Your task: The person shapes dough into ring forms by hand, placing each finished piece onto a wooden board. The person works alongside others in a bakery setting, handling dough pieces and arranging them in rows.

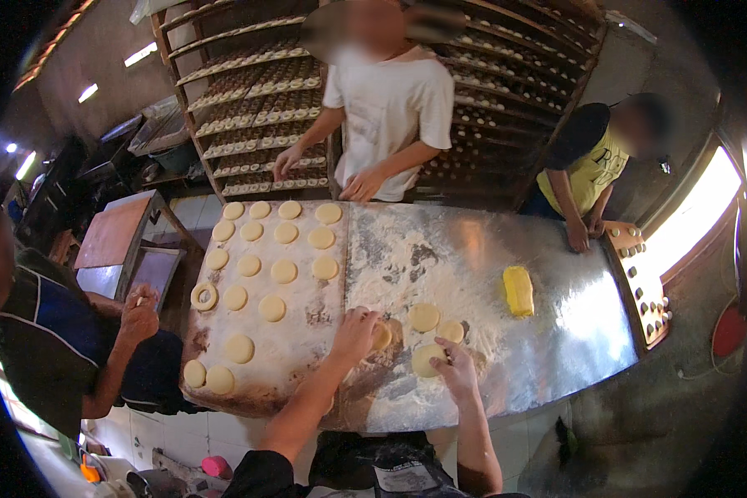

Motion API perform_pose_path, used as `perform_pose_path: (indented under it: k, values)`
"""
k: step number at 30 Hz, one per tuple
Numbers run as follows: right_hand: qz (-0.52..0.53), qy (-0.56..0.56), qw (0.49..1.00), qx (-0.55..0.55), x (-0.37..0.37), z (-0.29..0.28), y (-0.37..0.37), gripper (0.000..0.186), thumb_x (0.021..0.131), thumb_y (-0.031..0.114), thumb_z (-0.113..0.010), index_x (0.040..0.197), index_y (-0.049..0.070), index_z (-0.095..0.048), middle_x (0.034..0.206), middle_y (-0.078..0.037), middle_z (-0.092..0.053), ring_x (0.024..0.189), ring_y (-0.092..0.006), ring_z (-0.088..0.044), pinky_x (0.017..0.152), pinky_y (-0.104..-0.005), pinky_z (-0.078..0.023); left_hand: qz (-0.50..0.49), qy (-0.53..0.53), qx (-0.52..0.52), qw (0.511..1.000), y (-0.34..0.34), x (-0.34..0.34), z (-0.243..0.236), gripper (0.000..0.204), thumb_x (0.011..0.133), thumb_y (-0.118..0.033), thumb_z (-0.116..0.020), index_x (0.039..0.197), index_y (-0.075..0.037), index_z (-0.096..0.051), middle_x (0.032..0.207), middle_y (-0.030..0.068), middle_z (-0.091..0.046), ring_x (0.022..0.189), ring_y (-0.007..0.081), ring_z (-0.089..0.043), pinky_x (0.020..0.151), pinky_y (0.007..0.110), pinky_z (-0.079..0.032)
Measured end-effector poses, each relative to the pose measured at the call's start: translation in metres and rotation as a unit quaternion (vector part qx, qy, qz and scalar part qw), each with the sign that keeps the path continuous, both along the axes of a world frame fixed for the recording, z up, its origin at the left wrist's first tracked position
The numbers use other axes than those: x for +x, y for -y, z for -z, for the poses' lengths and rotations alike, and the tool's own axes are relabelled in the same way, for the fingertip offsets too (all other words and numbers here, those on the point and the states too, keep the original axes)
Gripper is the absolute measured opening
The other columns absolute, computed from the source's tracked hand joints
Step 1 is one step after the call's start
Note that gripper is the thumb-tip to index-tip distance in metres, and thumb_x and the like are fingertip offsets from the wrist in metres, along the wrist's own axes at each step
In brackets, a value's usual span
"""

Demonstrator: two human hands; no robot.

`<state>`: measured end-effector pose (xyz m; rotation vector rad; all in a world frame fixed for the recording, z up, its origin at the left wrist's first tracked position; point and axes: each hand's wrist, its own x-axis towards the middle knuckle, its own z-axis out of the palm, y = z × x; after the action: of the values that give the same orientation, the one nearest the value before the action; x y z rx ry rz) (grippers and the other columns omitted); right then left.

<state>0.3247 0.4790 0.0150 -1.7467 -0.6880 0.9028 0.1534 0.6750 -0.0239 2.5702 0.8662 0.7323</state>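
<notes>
My left hand [357, 332] curls its fingers over a dough disc [381, 337] on the floured metal half of the table, just beside the wooden board. My right hand [457, 363] grips a pale dough disc [426, 362] at its right side. Two more discs [424, 317] lie just above it, one partly behind my fingers. On the floured board [315, 307] at the left, rows of round dough pieces [285, 270] lie flat, with one ring [204, 296] at the left edge. A yellow block [518, 290] rests on the metal surface [581, 332] to the right.
Three people stand around: one [388, 124] across, one [590, 171] back right, one [41, 315] left with hands together. Behind are racks [253, 55] of dough rings. A tray [649, 324] of small pieces is at the right edge, a small side table [112, 236] back left.
</notes>
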Motion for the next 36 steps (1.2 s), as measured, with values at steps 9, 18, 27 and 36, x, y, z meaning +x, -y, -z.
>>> perform_pose_path:
  k: [9, 18, 27, 36]
  values:
    - [-0.159, -0.106, 0.972, 0.136, 0.020, -0.038, -0.001, 0.064, 0.083, -0.007, -0.068, 0.140, 0.006, -0.044, 0.108, -0.012, -0.065, 0.101, -0.0202, -0.065, 0.088, -0.0328, -0.054, -0.010, 0.148, -0.494, 0.857, 0.113, 0.010, -0.076, 0.025, 0.094, -0.021, -0.069, 0.108, 0.000, -0.067, 0.092, 0.0067, -0.070, 0.092, 0.0139, -0.065, 0.080, 0.032, -0.052]
    - [-0.279, 0.023, 0.960, 0.028, 0.053, -0.075, 0.009, 0.064, 0.081, -0.002, -0.070, 0.139, 0.011, -0.045, 0.105, -0.017, -0.069, 0.102, -0.0282, -0.069, 0.088, -0.0382, -0.053, -0.123, 0.126, -0.451, 0.875, 0.152, 0.038, -0.105, 0.030, 0.086, -0.019, -0.078, 0.107, -0.001, -0.068, 0.091, 0.0082, -0.072, 0.084, 0.0111, -0.067, 0.074, 0.028, -0.054]
    - [-0.166, 0.292, 0.934, 0.124, 0.030, -0.040, -0.022, 0.071, 0.079, 0.004, -0.069, 0.143, 0.011, -0.040, 0.112, -0.017, -0.063, 0.107, -0.0306, -0.063, 0.092, -0.0391, -0.049, -0.171, 0.161, -0.231, 0.944, 0.164, 0.060, -0.089, 0.033, 0.078, 0.002, -0.071, 0.110, -0.002, -0.063, 0.095, 0.0163, -0.066, 0.087, 0.0254, -0.067, 0.076, 0.033, -0.054]
    - [-0.311, -0.449, 0.830, 0.111, 0.047, -0.010, -0.006, 0.047, 0.093, 0.006, -0.055, 0.138, 0.002, -0.043, 0.111, -0.008, -0.066, 0.111, -0.0197, -0.063, 0.092, -0.0347, -0.050, -0.118, 0.521, -0.517, 0.669, 0.172, 0.050, -0.054, 0.036, 0.086, 0.009, -0.049, 0.118, -0.007, -0.048, 0.102, 0.0080, -0.060, 0.092, 0.0206, -0.064, 0.079, 0.033, -0.057]
